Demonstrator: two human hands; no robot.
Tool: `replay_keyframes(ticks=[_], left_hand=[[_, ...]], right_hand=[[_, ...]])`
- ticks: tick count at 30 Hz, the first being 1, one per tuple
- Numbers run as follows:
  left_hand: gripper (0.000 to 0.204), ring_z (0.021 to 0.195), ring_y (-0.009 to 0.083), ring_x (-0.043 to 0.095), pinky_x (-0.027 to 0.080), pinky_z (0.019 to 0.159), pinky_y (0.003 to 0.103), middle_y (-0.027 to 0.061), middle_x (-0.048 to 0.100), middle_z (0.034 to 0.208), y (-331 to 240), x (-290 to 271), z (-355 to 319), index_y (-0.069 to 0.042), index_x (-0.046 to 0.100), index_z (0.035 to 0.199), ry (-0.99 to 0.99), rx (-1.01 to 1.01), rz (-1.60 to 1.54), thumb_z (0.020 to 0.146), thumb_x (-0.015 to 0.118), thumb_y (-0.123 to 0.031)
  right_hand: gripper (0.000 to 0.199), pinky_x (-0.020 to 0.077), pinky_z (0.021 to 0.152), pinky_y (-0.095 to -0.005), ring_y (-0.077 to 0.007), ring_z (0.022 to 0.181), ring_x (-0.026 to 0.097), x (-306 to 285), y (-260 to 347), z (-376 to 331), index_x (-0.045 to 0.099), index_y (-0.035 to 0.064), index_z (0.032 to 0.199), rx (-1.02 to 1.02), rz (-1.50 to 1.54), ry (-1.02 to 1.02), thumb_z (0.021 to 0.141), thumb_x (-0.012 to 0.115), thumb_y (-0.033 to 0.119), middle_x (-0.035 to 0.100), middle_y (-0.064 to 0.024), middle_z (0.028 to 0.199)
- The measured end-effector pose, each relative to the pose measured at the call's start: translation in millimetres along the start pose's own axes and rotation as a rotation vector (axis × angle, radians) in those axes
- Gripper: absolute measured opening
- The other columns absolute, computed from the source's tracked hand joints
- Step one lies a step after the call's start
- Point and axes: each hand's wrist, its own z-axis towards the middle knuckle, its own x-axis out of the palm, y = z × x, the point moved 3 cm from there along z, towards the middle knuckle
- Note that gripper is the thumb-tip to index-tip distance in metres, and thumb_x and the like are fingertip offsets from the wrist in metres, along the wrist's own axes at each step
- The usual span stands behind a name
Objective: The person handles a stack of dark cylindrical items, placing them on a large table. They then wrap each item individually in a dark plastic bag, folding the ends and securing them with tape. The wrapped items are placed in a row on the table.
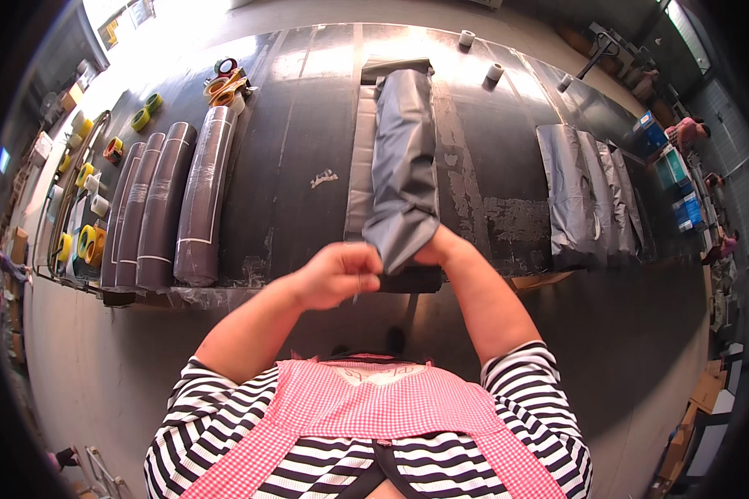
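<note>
A long grey plastic sheet or bag point(408, 150) lies lengthwise on the dark table, loose and wrinkled, over a flatter grey layer point(363, 141). Its near end comes to a bunched point above the table's front edge. Beside that point is my left hand point(338, 274), fingers curled in and slightly blurred; a thin clear wisp hangs below them, and what they pinch is not plain. My right hand point(441, 248) reaches against the near right side of the grey plastic, its fingers hidden under the material.
Several wrapped dark rolls point(204, 200) lie at left, with tape rolls point(226, 83) beyond them. More folded grey plastic point(570, 191) rests at right. Small white rolls point(495, 72) stand at the far edge. Other people point(687, 131) are at the far right.
</note>
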Motion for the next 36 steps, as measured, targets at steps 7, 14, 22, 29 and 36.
replay_keyframes(ticks=[7, 14, 22, 29, 36], left_hand=[[0.017, 0.081, 0.0144, 0.055, 0.046, 0.072, 0.027, 0.0077, 0.058, 0.093, -14.8, -13.3, -28.2, -0.001, 0.057, 0.094, -0.210, 0.285, 0.507, 0.083, 0.069, 0.003], [0.032, 0.084, 0.0129, 0.062, 0.052, 0.077, 0.028, 0.0021, 0.064, 0.092, 123.3, 7.1, -86.0, -0.007, 0.055, 0.113, -0.568, -0.341, -0.071, 0.088, 0.075, -0.013], [0.029, 0.073, 0.0156, 0.056, 0.046, 0.063, 0.028, 0.0040, 0.058, 0.088, 67.4, 15.1, -114.7, -0.006, 0.058, 0.096, -0.704, 0.203, 0.782, 0.078, 0.081, -0.006], [0.022, 0.084, 0.0263, 0.064, 0.054, 0.072, 0.035, 0.0071, 0.064, 0.098, 52.9, 84.6, -38.5, -0.006, 0.065, 0.101, -0.086, 0.505, 0.948, 0.083, 0.073, -0.015], [0.012, 0.083, 0.0248, 0.065, 0.053, 0.073, 0.034, 0.0080, 0.064, 0.098, 56.8, 71.9, -38.2, -0.004, 0.063, 0.098, -0.119, 0.430, 0.733, 0.089, 0.067, -0.011]], right_hand=[[0.037, 0.0492, 0.095, -0.0348, -0.0216, 0.100, 0.065, 99.4, 6.8, -65.4, 0.065, 0.0016, 0.117, 0.052, -0.419, -0.182, 0.085, 0.076, 0.014, 0.071, -0.0113, 0.105], [0.021, 0.0518, 0.086, -0.0308, -0.0134, 0.093, 0.064, 145.4, -92.3, -152.7, 0.068, -0.0017, 0.112, 0.181, 0.547, -0.484, 0.099, 0.059, 0.012, 0.071, -0.0055, 0.105], [0.008, 0.0527, 0.071, -0.0260, -0.0095, 0.078, 0.062, 142.8, -73.7, -169.2, 0.069, -0.0026, 0.095, 0.170, 0.248, -0.668, 0.094, 0.066, 0.005, 0.070, -0.0036, 0.087], [0.012, 0.0494, 0.065, -0.0339, -0.0217, 0.071, 0.060, 149.5, -55.5, -155.4, 0.061, -0.0040, 0.092, -0.032, -0.388, -0.577, 0.094, 0.052, 0.003, 0.058, -0.0124, 0.084], [0.013, 0.0530, 0.071, -0.0342, -0.0215, 0.079, 0.064, 140.8, -60.1, -157.9, 0.059, -0.0052, 0.088, -0.010, -0.341, -0.503, 0.095, 0.053, 0.003, 0.058, -0.0104, 0.082]])
